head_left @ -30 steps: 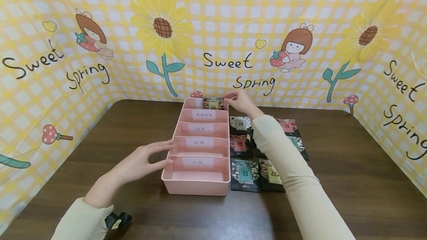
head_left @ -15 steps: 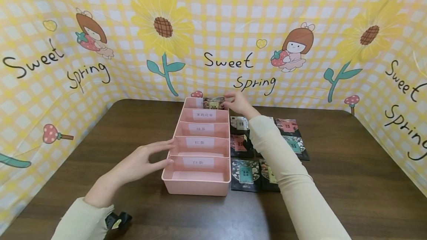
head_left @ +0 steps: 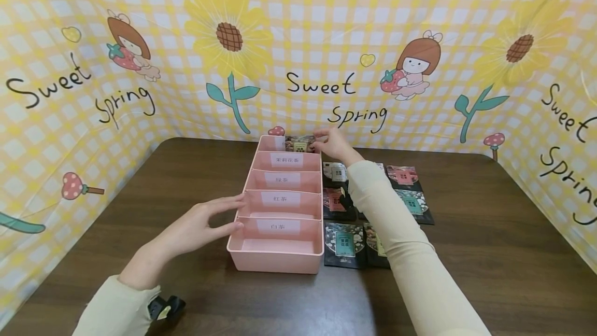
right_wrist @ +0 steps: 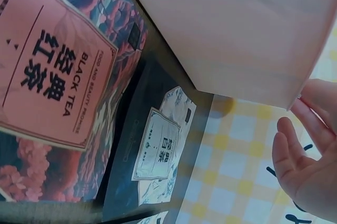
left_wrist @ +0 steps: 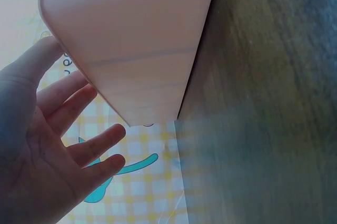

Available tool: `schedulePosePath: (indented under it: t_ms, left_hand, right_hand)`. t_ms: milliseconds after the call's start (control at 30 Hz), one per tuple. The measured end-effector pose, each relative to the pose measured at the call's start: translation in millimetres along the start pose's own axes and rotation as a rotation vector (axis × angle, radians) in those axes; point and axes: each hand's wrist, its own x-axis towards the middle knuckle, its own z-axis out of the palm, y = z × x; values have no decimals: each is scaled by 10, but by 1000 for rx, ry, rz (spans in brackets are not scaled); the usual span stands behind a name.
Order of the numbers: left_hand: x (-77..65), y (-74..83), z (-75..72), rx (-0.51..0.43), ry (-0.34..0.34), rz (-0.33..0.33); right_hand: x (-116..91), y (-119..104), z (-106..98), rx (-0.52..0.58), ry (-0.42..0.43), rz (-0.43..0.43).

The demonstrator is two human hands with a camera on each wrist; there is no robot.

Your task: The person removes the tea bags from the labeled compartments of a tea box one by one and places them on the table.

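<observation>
A pink divided box (head_left: 275,261) with several labelled compartments stands mid-table. In its far compartment a tea sachet (head_left: 300,144) with a yellow-green label stands against the right side. My right hand (head_left: 337,145) is at that far right corner, thumb by the sachet's right edge and index finger above the rim. In the right wrist view, the other fingers (right_wrist: 287,155) bend loosely outside the box; a grip on the sachet cannot be made out. My left hand (head_left: 191,227) touches the left rim near the front with spread fingers, also seen against the box wall (left_wrist: 131,34) in the left wrist view.
Right of the box, several tea sachets lie in rows, partly under my right sleeve (head_left: 410,253): black tea (head_left: 336,199), a white-label one (head_left: 338,172), a teal-label one (head_left: 345,245). A checked yellow cloth (head_left: 308,25) rises behind the dark wooden table (head_left: 196,294).
My right thumb has shifted slightly down and left by the sachet, and the right forearm has moved a little left. The left hand and the box stay in place.
</observation>
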Motion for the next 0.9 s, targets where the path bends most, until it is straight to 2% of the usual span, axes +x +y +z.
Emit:
schedulePosePath:
  t_ms: [200, 500, 767, 900]
  left_hand:
    - [2, 0, 2, -1, -1, -3]
    - [-1, 3, 2, -5, -5, -9]
    - [3, 4, 1, -4, -8, -11]
    - [3, 4, 2, -4, -9, -17]
  right_hand:
    - [22, 18, 6, -6, 36, -29]
    - [-9, 0, 51, -43, 104, -21]
    - [-69, -65, 8, -6, 160, -22]
    - [-86, -99, -44, 51, 192, -33]
